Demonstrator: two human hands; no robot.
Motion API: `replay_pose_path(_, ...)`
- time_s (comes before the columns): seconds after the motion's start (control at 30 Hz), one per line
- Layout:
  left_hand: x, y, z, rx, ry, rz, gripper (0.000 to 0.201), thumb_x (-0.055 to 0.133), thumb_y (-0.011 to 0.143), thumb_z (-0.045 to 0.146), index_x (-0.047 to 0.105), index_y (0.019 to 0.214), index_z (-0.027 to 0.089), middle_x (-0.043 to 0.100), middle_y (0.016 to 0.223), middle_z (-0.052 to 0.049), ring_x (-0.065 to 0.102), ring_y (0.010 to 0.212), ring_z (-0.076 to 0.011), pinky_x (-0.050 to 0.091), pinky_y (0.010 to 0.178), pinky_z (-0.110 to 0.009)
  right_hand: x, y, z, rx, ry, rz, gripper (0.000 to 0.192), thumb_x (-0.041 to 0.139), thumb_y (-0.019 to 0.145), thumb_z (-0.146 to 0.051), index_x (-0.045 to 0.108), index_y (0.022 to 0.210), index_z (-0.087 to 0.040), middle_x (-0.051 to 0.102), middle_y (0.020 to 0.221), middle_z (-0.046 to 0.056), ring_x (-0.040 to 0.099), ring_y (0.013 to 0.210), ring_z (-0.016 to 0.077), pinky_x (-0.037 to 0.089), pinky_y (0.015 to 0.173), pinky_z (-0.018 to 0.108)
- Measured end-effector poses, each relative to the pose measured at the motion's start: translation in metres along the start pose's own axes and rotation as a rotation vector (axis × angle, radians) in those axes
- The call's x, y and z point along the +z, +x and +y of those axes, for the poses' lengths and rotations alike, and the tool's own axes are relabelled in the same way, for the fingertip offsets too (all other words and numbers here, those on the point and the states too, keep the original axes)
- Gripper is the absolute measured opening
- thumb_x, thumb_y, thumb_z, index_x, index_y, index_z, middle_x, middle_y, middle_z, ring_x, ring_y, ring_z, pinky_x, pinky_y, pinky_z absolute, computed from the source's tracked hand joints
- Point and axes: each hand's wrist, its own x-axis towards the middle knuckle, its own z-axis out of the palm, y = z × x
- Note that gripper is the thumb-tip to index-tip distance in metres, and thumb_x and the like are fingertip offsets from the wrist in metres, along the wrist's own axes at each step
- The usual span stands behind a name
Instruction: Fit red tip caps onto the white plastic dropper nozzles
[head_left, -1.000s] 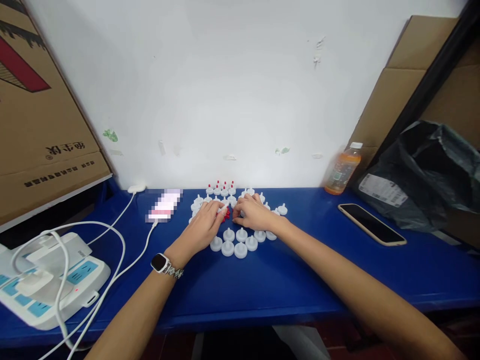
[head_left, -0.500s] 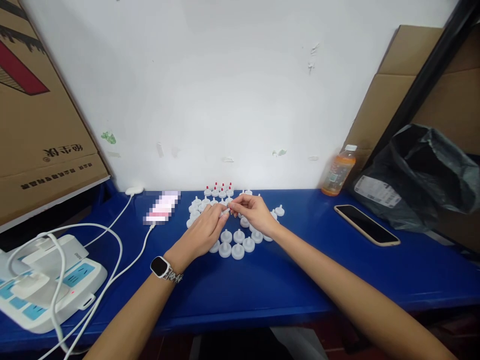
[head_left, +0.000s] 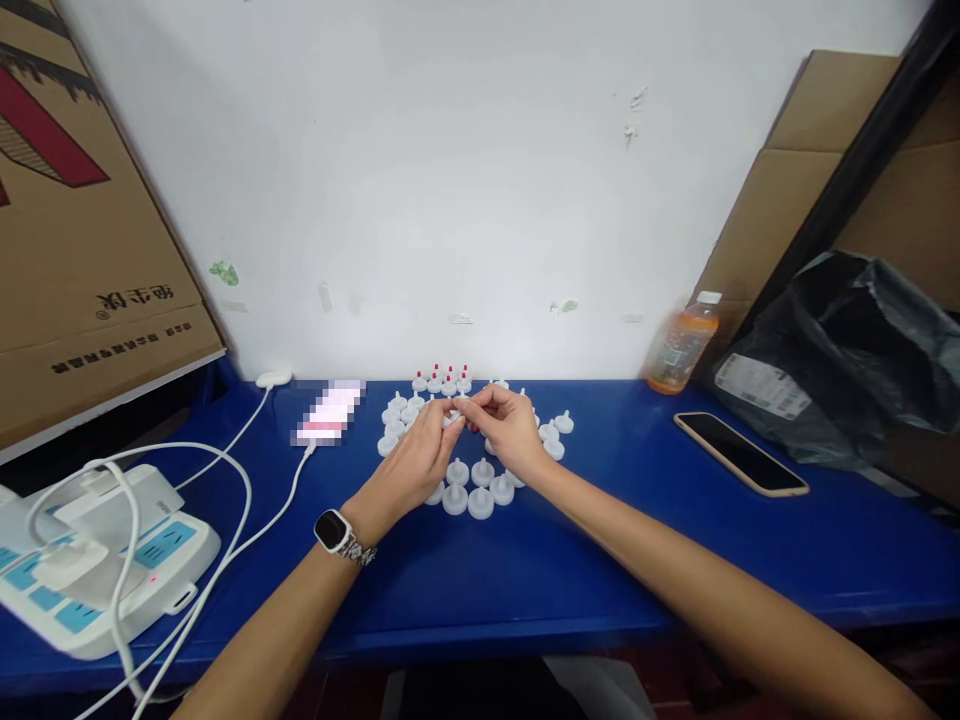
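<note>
The left hand (head_left: 420, 455) and the right hand (head_left: 506, 425) meet above the middle of the blue bench (head_left: 570, 560). Their fingertips pinch one small white piece (head_left: 452, 418) between them. It is tiny, and the fingers hide most of it. A bit of red (head_left: 474, 428) shows just beside it, by the right fingers. Both hands are closed narrow around this piece.

Under and around the hands lie many small white caps (head_left: 469, 490). Each is a round flat disc with a little stub on top. At the back, near the white wall (head_left: 450, 180), a few caps have red tips (head_left: 442, 378).

The caps sit close together, so there is little room between them. In front of them the bench is bare up to its near edge. To the left lie white cables (head_left: 240, 490) and a power strip (head_left: 97, 560), well apart from the caps. To the right lie a phone (head_left: 741, 452), an orange bottle (head_left: 682, 342) and a black bag (head_left: 847, 350), also well apart.
</note>
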Motion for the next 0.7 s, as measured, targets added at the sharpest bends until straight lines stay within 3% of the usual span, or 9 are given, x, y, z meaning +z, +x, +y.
replay_pose_path(0.1, -0.001, 0.0, -0.001, -0.034, 0.0, 0.013, 0.048, 0.03, 0.103, 0.044, 0.029, 0.143, 0.019, 0.055, 0.125, -0.014, 0.058, 0.113, -0.0252, 0.049, 0.096, -0.044, -0.005, 0.005, 0.0, 0.006, -0.023, -0.107, 0.033, 0.074, 0.076, -0.048, 0.055, 0.074, -0.02, 0.062, 0.067, -0.001, 0.056, 0.061, 0.0129, 0.046, 0.06, 0.027)
replay_pose_path(0.2, -0.003, 0.0, -0.004, -0.049, 0.054, 0.027, 0.056, 0.038, 0.101, 0.046, 0.024, 0.149, 0.019, 0.058, 0.12, -0.012, 0.057, 0.114, -0.0257, 0.047, 0.099, -0.045, -0.023, 0.025, 0.003, -0.029, -0.196, -0.166, 0.026, 0.07, 0.078, -0.04, 0.053, 0.076, -0.02, 0.063, 0.069, -0.001, 0.059, 0.063, 0.0137, 0.046, 0.062, 0.027)
replay_pose_path(0.3, -0.005, 0.001, -0.008, -0.035, 0.132, 0.014, 0.05, 0.043, 0.099, 0.046, 0.037, 0.142, 0.019, 0.06, 0.116, -0.01, 0.056, 0.113, -0.0258, 0.045, 0.1, -0.045, -0.05, 0.06, 0.014, -0.16, -0.534, -0.039, 0.009, 0.064, 0.078, -0.026, 0.058, 0.079, -0.019, 0.064, 0.072, 0.0, 0.06, 0.068, 0.0139, 0.044, 0.063, 0.026)
replay_pose_path(0.43, -0.006, 0.002, -0.013, -0.012, 0.176, -0.034, 0.036, 0.043, 0.099, 0.044, 0.053, 0.123, 0.02, 0.06, 0.116, -0.009, 0.056, 0.111, -0.026, 0.046, 0.097, -0.045, -0.072, 0.113, 0.04, -0.094, -0.835, -0.03, 0.005, 0.058, 0.073, -0.016, 0.06, 0.077, -0.018, 0.065, 0.068, 0.0, 0.06, 0.066, 0.0139, 0.045, 0.065, 0.025)
replay_pose_path(0.6, -0.005, 0.003, -0.016, -0.01, 0.16, -0.071, 0.029, 0.042, 0.099, 0.043, 0.059, 0.112, 0.023, 0.061, 0.111, -0.007, 0.056, 0.106, -0.0241, 0.047, 0.094, -0.042, -0.065, 0.15, 0.069, -0.041, -1.185, -0.15, 0.015, 0.056, 0.074, -0.012, 0.065, 0.085, -0.019, 0.07, 0.085, 0.005, 0.062, 0.076, 0.0166, 0.045, 0.069, 0.025)
replay_pose_path(0.7, -0.005, 0.004, -0.015, -0.016, 0.15, -0.073, 0.028, 0.04, 0.1, 0.041, 0.061, 0.107, 0.023, 0.06, 0.108, -0.006, 0.056, 0.102, -0.023, 0.047, 0.092, -0.041, -0.057, 0.157, 0.08, 0.012, -1.257, -0.184, 0.016, 0.061, 0.069, -0.01, 0.066, 0.082, -0.018, 0.071, 0.087, 0.008, 0.064, 0.079, 0.0205, 0.045, 0.072, 0.027)
